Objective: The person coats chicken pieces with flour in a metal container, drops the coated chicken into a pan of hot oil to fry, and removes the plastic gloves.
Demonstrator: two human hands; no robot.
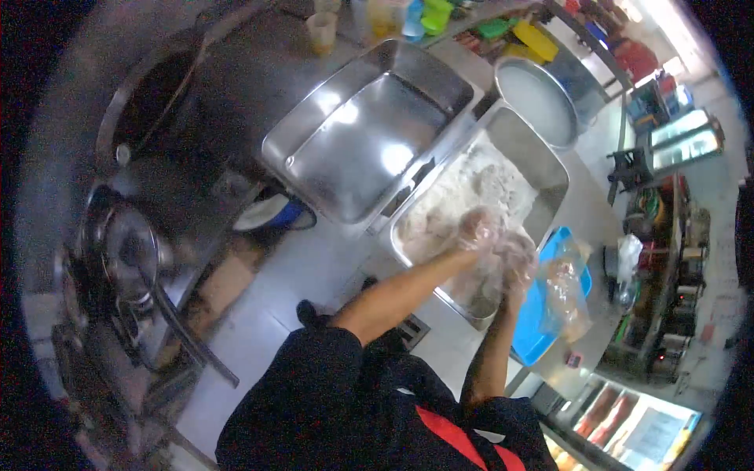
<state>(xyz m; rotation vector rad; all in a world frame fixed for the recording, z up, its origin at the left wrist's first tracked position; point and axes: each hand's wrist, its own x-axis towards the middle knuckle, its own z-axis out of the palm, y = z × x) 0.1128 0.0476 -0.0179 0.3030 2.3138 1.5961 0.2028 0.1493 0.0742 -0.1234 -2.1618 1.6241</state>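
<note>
Both of my hands wear clear plastic gloves and are close together over a deep steel pan [554,177] of white flour [491,177]. My left hand [477,228] is low at the flour, near the middle of the pan. Beside it, my right hand [516,263] is at the pan's near right side. Blur and the crinkled plastic hide the fingers of both hands, so any grip cannot be made out. Pale lumps, possibly coated pieces, lie in the flour by my left hand. A blue tray [534,326] with a clear plastic bag [567,290] stands right of my right hand.
A large steel basin [369,129] sits left of the flour pan. Behind the pan is a round bowl [536,102] of cloudy liquid. Cups [321,31] and a yellow item [536,41] line the back. On the left are a wok [153,102] and a long-handled pot [129,243].
</note>
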